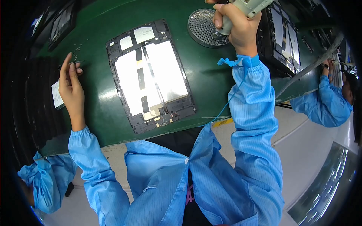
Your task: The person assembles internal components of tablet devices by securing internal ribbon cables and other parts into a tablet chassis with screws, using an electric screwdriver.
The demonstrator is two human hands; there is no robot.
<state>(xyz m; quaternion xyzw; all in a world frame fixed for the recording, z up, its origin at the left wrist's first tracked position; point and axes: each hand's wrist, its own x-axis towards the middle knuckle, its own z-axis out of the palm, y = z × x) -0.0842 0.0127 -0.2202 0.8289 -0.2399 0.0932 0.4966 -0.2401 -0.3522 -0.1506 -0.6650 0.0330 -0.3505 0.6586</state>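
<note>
An opened tablet, with bright silvery panels in a black frame, lies at a slight tilt on the green table between my hands. My right hand is wrapped round a pale electric screwdriver. The screwdriver's tip end is over or beside a round screw tray full of small holes; the bit itself is hard to make out. At the left, my left hand hovers with fingers apart and seems to hold nothing. Several tiny screws lie scattered just beyond its fingertips, beside a thin dark piece.
Stacked tablet frames stand at the right, behind a grey cable. Another dark device rests at the far left. A white label shows beside my left wrist. Co-workers in blue sit at the right and left.
</note>
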